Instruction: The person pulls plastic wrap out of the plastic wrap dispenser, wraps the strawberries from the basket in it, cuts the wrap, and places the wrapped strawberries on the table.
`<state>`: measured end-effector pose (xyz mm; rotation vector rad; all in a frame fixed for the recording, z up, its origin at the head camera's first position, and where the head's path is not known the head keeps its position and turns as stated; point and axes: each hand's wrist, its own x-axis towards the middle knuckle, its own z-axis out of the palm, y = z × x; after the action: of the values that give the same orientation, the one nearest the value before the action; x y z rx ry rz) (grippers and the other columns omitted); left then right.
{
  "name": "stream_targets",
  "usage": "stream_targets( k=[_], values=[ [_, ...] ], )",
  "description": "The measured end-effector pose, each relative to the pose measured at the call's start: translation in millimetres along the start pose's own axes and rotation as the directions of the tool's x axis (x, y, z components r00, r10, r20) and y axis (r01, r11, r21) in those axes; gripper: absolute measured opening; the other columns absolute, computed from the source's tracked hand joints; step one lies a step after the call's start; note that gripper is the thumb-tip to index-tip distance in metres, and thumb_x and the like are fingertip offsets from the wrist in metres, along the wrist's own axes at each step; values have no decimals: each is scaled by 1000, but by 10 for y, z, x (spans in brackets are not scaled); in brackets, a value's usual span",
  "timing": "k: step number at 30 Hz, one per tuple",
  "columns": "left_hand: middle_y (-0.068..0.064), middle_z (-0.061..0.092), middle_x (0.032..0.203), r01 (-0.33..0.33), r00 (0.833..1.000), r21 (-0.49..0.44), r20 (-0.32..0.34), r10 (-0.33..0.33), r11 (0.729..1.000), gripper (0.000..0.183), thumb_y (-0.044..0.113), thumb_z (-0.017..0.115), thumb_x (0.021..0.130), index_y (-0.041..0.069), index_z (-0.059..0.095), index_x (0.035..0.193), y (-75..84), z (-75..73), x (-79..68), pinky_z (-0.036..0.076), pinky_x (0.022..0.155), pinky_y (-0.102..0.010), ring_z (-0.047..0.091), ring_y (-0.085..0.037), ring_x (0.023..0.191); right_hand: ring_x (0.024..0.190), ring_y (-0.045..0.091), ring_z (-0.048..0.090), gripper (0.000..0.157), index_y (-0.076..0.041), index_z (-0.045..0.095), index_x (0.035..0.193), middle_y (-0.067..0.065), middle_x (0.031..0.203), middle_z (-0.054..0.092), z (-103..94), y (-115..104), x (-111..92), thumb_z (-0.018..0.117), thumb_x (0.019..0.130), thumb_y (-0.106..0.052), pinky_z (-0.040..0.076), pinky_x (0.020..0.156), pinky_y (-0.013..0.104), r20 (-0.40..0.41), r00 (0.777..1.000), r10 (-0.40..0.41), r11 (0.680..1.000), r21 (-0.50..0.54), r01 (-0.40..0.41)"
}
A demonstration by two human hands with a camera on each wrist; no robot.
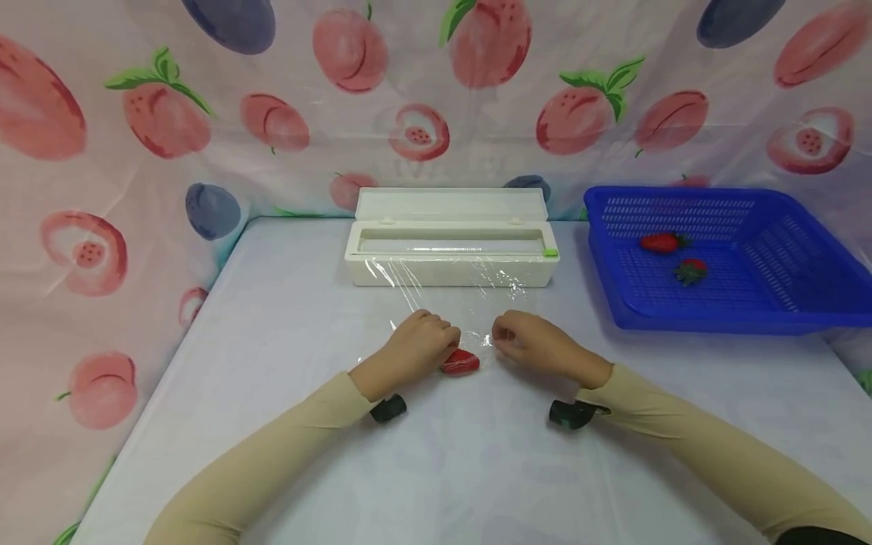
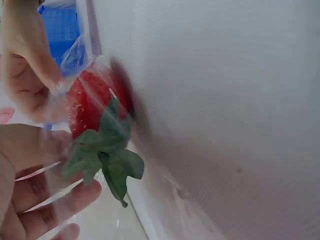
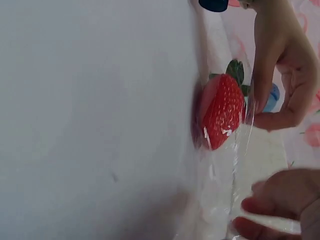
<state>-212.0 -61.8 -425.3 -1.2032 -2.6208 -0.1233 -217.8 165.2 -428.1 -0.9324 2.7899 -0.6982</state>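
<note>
A strawberry (image 1: 460,362) lies on the white table under clear cling film (image 1: 470,306), its green leaves (image 2: 117,150) toward the left hand. My left hand (image 1: 417,344) is right at its leafy side, thumb and forefinger pinching the film; the other fingers are spread in the left wrist view. My right hand (image 1: 538,344) is a little way off the strawberry's other side, fingers bent at the film's edge; its fingertips are blurred in the right wrist view. The film stretches from a white dispenser box (image 1: 453,271) with its lid (image 1: 451,204) raised.
A blue plastic basket (image 1: 722,322) stands at the right, holding two more strawberries, one lying on its side (image 1: 661,242) and one leaf-side forward (image 1: 691,270). A green slider (image 1: 550,253) sits at the box's right end. Fruit-printed cloth (image 1: 490,151) hangs behind the table.
</note>
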Motion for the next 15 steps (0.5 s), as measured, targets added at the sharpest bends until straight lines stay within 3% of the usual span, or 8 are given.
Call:
stream_targets(
  k=[4, 7, 15],
  values=[
    [4, 64, 69, -4, 1000, -18, 15, 5, 1000, 7, 11, 64, 84, 16, 66, 78, -7, 11, -13, 48, 79, -31, 61, -14, 68, 93, 18, 59, 20, -9, 65, 95, 2, 96, 62, 47, -84, 36, 74, 78, -15, 51, 82, 34, -26, 985, -173, 984, -41, 171],
    [4, 64, 70, -4, 1000, -27, 28, 4, 1000, 6, 13, 64, 85, 15, 66, 80, -5, 9, -17, 48, 82, -31, 61, -14, 70, 91, 16, 60, 24, -10, 66, 95, 1, 95, 64, 82, -139, 73, 78, 75, -17, 51, 80, 31, -19, 973, -231, 971, -65, 229],
    [5, 60, 70, -2, 999, -57, 54, 5, 998, 18, 32, 63, 87, 16, 66, 81, 4, -30, -51, 45, 85, -33, 56, -13, 71, 77, 12, 57, 10, -14, 63, 79, -5, 78, 62, 87, -195, 140, 73, 77, -11, 49, 72, 26, 15, 982, -188, 980, -65, 188]
  ],
)
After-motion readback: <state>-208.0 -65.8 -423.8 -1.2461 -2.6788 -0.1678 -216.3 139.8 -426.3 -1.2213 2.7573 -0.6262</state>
